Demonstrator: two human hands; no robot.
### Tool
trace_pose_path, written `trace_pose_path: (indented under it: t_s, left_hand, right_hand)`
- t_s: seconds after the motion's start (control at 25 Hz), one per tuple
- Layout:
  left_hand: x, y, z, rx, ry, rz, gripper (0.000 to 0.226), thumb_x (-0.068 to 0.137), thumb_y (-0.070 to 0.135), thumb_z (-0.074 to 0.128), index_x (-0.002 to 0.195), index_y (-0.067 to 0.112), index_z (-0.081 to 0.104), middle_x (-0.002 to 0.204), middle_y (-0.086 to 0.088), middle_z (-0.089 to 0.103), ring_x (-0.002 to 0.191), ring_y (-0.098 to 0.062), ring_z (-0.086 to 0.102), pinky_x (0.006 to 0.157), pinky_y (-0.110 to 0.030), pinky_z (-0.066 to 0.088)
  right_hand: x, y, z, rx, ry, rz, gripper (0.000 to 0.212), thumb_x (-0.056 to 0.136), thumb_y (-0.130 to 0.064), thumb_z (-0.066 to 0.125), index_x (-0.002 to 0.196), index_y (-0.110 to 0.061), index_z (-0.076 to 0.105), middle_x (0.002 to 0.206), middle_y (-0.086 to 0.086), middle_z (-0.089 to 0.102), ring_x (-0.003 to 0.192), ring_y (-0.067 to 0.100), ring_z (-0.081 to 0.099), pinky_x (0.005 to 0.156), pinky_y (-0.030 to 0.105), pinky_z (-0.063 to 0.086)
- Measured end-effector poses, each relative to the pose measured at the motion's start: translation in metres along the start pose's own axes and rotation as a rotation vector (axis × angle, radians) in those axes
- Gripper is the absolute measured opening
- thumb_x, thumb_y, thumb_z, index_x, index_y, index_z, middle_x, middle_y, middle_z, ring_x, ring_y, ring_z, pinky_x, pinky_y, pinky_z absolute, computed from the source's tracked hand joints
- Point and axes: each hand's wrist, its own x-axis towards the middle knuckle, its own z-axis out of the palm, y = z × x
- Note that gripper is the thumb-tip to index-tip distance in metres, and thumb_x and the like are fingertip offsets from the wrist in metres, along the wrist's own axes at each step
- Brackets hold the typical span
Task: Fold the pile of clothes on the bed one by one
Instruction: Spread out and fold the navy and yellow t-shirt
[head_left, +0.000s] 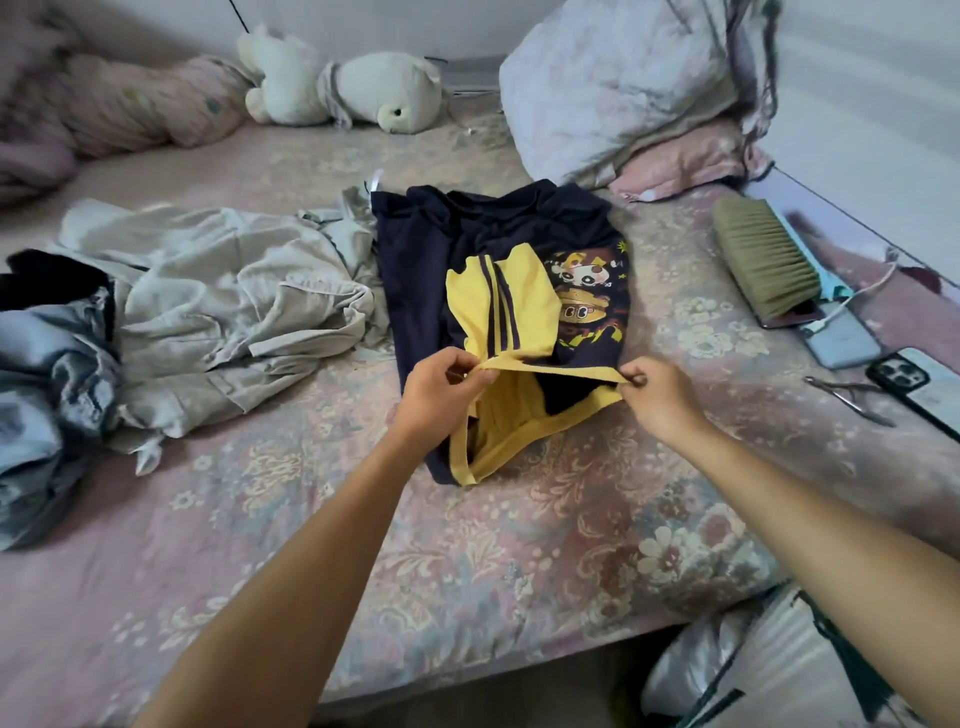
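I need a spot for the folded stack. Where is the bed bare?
Bare floral bedspread lies along the near edge, in front of the navy-and-yellow shirt both hands pinch. A second patch lies between the white plush toy and that shirt. Crowded: rumpled grey clothes on one side, green bristle brush and phones on the other.

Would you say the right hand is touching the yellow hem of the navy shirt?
Touching: the head view shows the right hand pinching the yellow hem of the navy shirt.
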Motion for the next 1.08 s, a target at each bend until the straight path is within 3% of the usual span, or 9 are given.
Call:
trace_pose_path:
  t_s: [0.16,0.28,0.4,0.52,0.6,0.76,0.88,0.96,1.08]
  left_hand:
    - [0.006,0.035,-0.019,-0.072,0.133,0.200,0.007,0.084,0.022,0.071,0.080,0.020,0.066,0.073,0.007,0.066,0.065,-0.001,0.057,0.060,-0.014,0.046]
    - [0.019,0.086,-0.041,-0.180,0.208,0.280,0.009,0.084,0.020,0.070,0.077,0.022,0.066,0.069,0.009,0.064,0.063,-0.003,0.057,0.060,-0.019,0.047]
    - [0.042,0.147,-0.068,-0.275,0.239,0.298,0.013,0.085,0.018,0.071,0.073,0.018,0.064,0.062,0.005,0.060,0.055,-0.005,0.052,0.053,-0.021,0.045]
    - [0.066,0.224,-0.109,-0.238,0.323,0.406,0.017,0.085,0.015,0.068,0.071,0.018,0.060,0.059,0.007,0.056,0.047,0.002,0.046,0.046,-0.015,0.037]
    - [0.080,0.278,-0.142,-0.110,0.408,0.485,0.014,0.085,0.017,0.066,0.072,0.019,0.060,0.063,0.009,0.057,0.051,0.002,0.048,0.049,-0.014,0.037]
    - [0.097,0.354,-0.189,0.112,0.501,0.496,0.007,0.085,0.019,0.061,0.082,0.013,0.060,0.071,0.006,0.056,0.059,-0.007,0.051,0.053,-0.021,0.041]
    - [0.100,0.372,-0.196,0.132,0.530,0.437,0.007,0.084,0.018,0.058,0.080,0.013,0.059,0.070,0.003,0.057,0.060,-0.014,0.054,0.059,-0.030,0.050]
    - [0.099,0.371,-0.190,0.105,0.511,0.428,0.007,0.083,0.018,0.058,0.078,0.013,0.059,0.071,0.002,0.056,0.063,-0.017,0.054,0.060,-0.032,0.051]
    - [0.096,0.364,-0.182,0.083,0.450,0.435,0.008,0.084,0.019,0.060,0.086,0.011,0.061,0.073,0.004,0.056,0.060,-0.011,0.050,0.048,-0.022,0.043]
  right_hand:
    - [0.017,-0.034,-0.029,0.197,0.077,-0.017,0.019,0.089,0.004,0.052,0.105,0.001,0.063,0.093,0.010,0.060,0.080,0.017,0.052,0.052,0.007,0.036]
    - [0.031,-0.084,-0.062,0.379,0.104,-0.042,0.018,0.091,0.004,0.047,0.099,-0.004,0.061,0.093,0.014,0.062,0.065,0.012,0.052,0.048,0.011,0.044]
    - [0.047,-0.145,-0.112,0.480,0.123,-0.096,0.022,0.091,0.002,0.046,0.082,-0.016,0.057,0.090,0.010,0.060,0.065,0.016,0.055,0.045,0.018,0.051]
    - [0.068,-0.215,-0.184,0.295,0.262,-0.345,0.026,0.086,0.000,0.045,0.077,-0.020,0.060,0.088,0.006,0.063,0.081,0.027,0.061,0.072,0.039,0.055]
    - [0.074,-0.263,-0.236,0.133,0.392,-0.487,0.024,0.086,0.000,0.045,0.088,-0.014,0.065,0.095,0.005,0.065,0.093,0.025,0.059,0.078,0.029,0.044]
    - [0.076,-0.318,-0.300,-0.222,0.533,-0.681,0.022,0.090,0.000,0.044,0.103,-0.006,0.061,0.099,0.006,0.057,0.089,0.024,0.054,0.071,0.028,0.037]
    - [0.076,-0.319,-0.299,-0.654,0.552,-0.649,0.022,0.085,0.005,0.047,0.102,-0.007,0.053,0.090,0.008,0.052,0.070,0.025,0.050,0.053,0.029,0.031]
    - [0.076,-0.310,-0.287,-0.612,0.515,-0.596,0.023,0.086,0.002,0.043,0.102,-0.010,0.053,0.090,0.008,0.056,0.074,0.025,0.052,0.057,0.030,0.035]
    - [0.075,-0.299,-0.272,-0.313,0.416,-0.496,0.024,0.090,-0.004,0.039,0.098,-0.016,0.058,0.094,0.007,0.059,0.084,0.027,0.055,0.067,0.031,0.039]
